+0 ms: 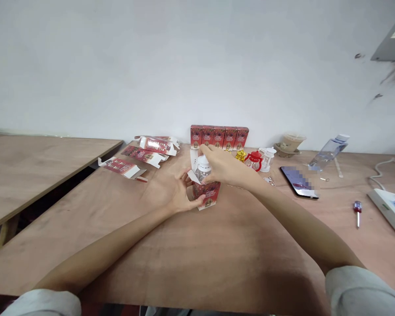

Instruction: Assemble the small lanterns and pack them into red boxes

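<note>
We observe the white lantern point(203, 169) between both hands, its top standing above the mouth of the red box point(209, 193) and its lower part hidden by the box. Our left hand point(184, 196) is partly curled around the box's left side, thumb on the printed front. Our right hand point(221, 166) arches over the lantern, fingers bent around its top.

Behind the hands we note a row of five boxed units point(219, 138) near the wall point(151, 66). Unfolded cartons point(141, 154) lie to the left; a gold lantern point(240, 156), a red lantern point(254, 162) and a second white lantern point(267, 159) stand just right of the right hand. Farther right: phone point(298, 182), tilted bottle point(329, 152), screwdriver point(358, 213).

The wall bounds the tabletop point(197, 250) behind; a dark gap borders its left edge. Wood surface extends between our forearms to the near edge.
</note>
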Demonstrator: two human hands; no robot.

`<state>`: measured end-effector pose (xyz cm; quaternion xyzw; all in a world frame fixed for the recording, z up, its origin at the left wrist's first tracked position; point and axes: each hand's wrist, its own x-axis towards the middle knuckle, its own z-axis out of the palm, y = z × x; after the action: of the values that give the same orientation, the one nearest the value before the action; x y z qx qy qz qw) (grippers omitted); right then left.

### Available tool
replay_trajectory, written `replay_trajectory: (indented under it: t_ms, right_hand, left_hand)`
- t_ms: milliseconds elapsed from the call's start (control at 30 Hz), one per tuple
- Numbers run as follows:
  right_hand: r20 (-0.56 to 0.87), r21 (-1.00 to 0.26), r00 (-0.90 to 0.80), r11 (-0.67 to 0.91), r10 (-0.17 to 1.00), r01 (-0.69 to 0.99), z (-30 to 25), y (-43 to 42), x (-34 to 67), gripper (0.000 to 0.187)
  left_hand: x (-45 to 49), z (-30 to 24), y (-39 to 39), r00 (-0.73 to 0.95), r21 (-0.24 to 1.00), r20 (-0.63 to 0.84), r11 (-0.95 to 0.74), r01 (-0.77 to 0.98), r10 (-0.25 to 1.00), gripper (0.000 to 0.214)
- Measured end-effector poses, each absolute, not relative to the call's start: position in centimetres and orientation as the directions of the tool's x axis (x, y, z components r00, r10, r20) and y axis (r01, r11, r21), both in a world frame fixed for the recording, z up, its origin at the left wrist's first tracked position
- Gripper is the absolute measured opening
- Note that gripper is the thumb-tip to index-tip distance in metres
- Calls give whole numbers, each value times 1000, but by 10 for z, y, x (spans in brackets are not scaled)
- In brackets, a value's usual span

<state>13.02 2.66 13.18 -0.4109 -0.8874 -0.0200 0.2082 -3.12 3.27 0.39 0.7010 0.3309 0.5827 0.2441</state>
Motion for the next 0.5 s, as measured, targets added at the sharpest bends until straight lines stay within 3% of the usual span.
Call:
replay_trajectory:
  t_ms: [100,233,500]
  right_hand:
    - [330,-58,-601,651,728,757,135,29,128,54]
    - [216,43,-640,648,737,760,142,30,122,38]
    - [46,143,-667,656,743,741,154,27,113,28]
  left_hand:
    - [-30,1,34,208,707,674,-701,97,709,84]
    - [-30,-5,36,254,729,648,-681,63,718,92]
    - [-32,-18,39,318,780,576,-622,63,754,117]
